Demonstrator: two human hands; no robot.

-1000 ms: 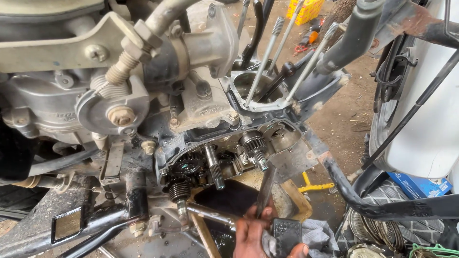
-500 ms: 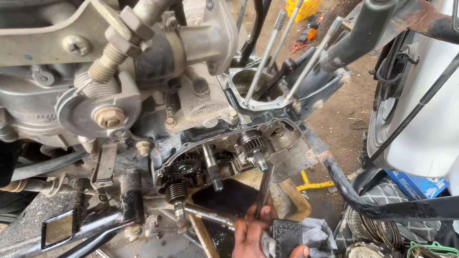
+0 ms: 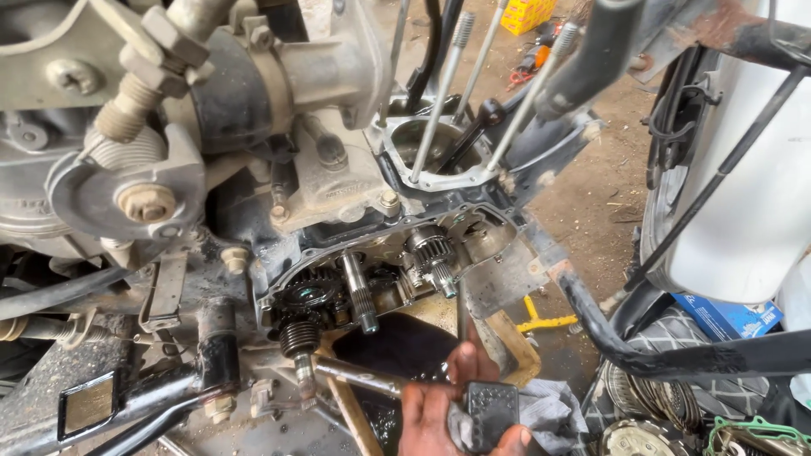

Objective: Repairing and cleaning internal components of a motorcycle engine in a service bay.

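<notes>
Low in the head view, one hand (image 3: pixel 439 409) grips a black ribbed tool handle (image 3: pixel 492 414) whose thin metal shaft (image 3: pixel 464 321) points up toward the open engine case (image 3: pixel 380 270); which hand it is cannot be told, and no other shows. The splined shaft (image 3: pixel 358 291) stands at ten o'clock from the grip, the small toothed gear (image 3: pixel 429 249) at twelve; a grey rag (image 3: pixel 549 405) lies at three. Judged from this, a steady, straight push suits oily steel; surfaces look greasy, cast, dull.

A yellow box (image 3: pixel 525 14) lies far off on the ground; a blue carton (image 3: pixel 728 315) sits right.
</notes>
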